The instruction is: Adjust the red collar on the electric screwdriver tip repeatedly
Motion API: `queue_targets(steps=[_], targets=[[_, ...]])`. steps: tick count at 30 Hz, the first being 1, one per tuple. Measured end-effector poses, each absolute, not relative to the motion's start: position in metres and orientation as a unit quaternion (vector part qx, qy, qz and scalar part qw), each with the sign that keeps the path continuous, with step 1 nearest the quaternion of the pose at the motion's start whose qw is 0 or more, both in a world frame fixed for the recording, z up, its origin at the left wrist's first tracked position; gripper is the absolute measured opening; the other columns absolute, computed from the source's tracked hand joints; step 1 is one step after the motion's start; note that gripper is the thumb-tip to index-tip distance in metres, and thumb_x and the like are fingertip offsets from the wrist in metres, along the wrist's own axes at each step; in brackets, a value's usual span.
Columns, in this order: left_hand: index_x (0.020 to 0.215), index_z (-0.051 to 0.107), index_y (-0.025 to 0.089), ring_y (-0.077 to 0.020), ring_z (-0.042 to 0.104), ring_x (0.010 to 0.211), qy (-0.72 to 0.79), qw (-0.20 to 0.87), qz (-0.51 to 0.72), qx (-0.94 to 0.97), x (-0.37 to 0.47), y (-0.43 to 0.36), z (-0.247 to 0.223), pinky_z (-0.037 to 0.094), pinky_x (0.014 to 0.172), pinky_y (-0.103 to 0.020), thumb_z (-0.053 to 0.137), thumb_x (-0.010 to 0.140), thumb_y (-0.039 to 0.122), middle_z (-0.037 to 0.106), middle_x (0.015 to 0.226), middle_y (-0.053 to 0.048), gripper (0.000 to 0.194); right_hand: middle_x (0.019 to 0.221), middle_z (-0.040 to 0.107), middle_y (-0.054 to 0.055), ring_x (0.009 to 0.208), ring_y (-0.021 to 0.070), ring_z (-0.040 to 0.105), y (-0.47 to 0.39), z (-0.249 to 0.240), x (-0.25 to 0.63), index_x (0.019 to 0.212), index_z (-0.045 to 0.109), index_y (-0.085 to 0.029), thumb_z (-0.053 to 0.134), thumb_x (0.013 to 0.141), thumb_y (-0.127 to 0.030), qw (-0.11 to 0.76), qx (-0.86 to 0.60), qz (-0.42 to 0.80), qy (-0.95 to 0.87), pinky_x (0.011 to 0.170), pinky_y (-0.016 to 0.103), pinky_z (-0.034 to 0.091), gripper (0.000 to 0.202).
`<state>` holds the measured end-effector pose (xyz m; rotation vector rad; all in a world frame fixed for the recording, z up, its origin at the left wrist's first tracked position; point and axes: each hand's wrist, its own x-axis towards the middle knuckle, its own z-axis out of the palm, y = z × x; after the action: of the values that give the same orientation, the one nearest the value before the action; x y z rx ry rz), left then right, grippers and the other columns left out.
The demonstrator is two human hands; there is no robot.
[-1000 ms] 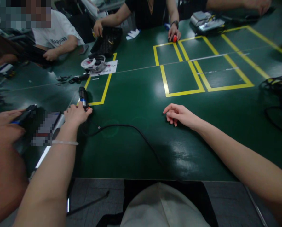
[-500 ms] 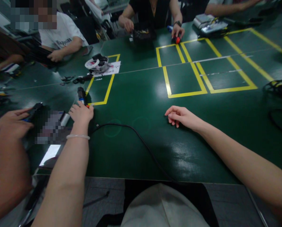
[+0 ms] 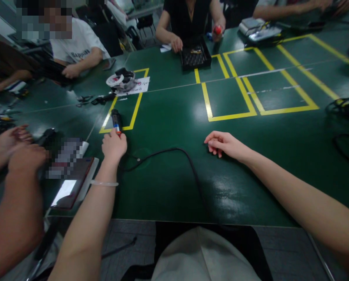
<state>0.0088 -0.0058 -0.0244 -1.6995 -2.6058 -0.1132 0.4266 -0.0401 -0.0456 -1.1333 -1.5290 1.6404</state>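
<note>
My left hand (image 3: 114,146) is wrapped around the near end of a black cylindrical tool (image 3: 116,119) with blue and red bands. Its black end points away from me, over a yellow tape outline, and my palm hides the rest. A black cable (image 3: 188,156) shows beside this hand and curves across the green table toward my lap. My right hand (image 3: 219,143) rests on the table with loosely bent fingers, holding nothing. Left of my left forearm lie a dark flat device with a glossy face (image 3: 75,185) and a white-edged object, partly blurred.
Yellow tape outlines (image 3: 232,117) mark the green table (image 3: 168,195). Tape rolls (image 3: 120,80) sit on white paper at back left. Across the table, a person touches a black tray (image 3: 195,58) and holds a red-tipped object. Another person's arms (image 3: 22,175) are close on my left. Coiled cables (image 3: 348,113) lie at right.
My left hand has moved right and slightly nearer with the tool, and the cable has shifted its bend. The far person's tray has come forward and right. My right hand has stayed put.
</note>
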Motion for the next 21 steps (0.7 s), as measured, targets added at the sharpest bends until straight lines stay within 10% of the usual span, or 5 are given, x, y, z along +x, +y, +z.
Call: queue_targets(steps=[10, 15, 21], targets=[[0.149, 0.039, 0.010, -0.0348, 0.061, 0.105, -0.701, 0.031, 0.002, -0.713, 0.136, -0.056, -0.017, 0.050, 0.085, -0.046, 0.035, 0.098, 0.043, 0.057, 0.118, -0.021, 0.061, 0.054, 0.048, -0.003, 0.051, 0.0094, 0.042, -0.043, -0.039, 0.425, 0.066, 0.057, -0.017, 0.052, 0.096, -0.040, 0.363, -0.444, 0.460, -0.678, 0.052, 0.024, 0.032, 0.038], [0.150, 0.037, 0.013, -0.0303, 0.060, 0.102, -0.630, 0.030, 0.003, -0.776, 0.197, -0.071, -0.014, 0.049, 0.082, -0.040, 0.042, 0.098, 0.043, 0.058, 0.115, -0.017, 0.060, 0.071, 0.058, -0.002, 0.061, 0.0129, 0.051, -0.049, -0.043, 0.420, 0.098, 0.060, -0.020, 0.056, 0.093, -0.028, 0.337, -0.398, 0.405, -0.751, 0.059, 0.025, 0.038, 0.010], [0.150, 0.036, 0.016, -0.0286, 0.057, 0.104, -0.571, 0.030, -0.009, -0.820, 0.237, -0.075, -0.015, 0.048, 0.081, -0.037, 0.045, 0.097, 0.041, 0.057, 0.115, -0.014, 0.060, 0.094, 0.065, 0.004, 0.081, 0.0184, 0.060, -0.051, -0.045, 0.421, 0.116, 0.061, -0.023, 0.052, 0.095, -0.021, 0.292, -0.365, 0.304, -0.830, 0.075, 0.029, 0.044, 0.023]])
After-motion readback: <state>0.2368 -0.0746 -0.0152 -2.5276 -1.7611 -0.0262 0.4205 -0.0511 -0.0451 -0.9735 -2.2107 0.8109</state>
